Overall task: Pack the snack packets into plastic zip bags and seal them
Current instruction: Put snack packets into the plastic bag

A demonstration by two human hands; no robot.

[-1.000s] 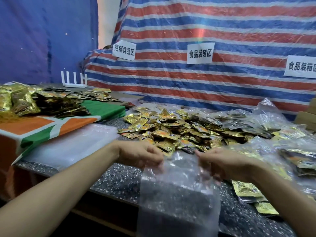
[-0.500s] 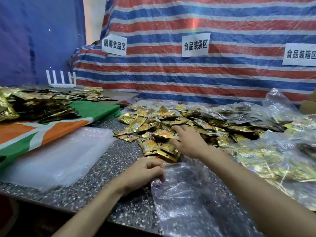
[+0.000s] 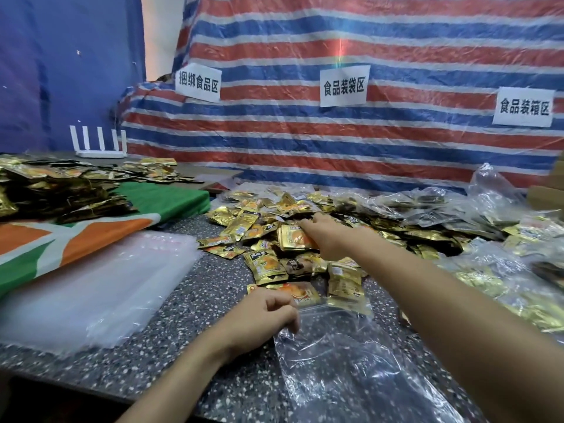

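Two hands split work. Left hand (image 3: 262,315) curled, pinching mouth edge of clear zip bag (image 3: 351,367) flat on speckled tabletop (image 3: 189,300), likely keeping opening ready near supply. Right hand (image 3: 323,236) reaching into gold snack packets (image 3: 274,233) heap, fingers closing over stack; firm grip cannot tell. Spare bags (image 3: 100,288) stacked left, within reach.

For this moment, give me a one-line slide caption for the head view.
Left hand holds the clear zip bag open on the counter while right hand reaches into the pile of gold snack packets.
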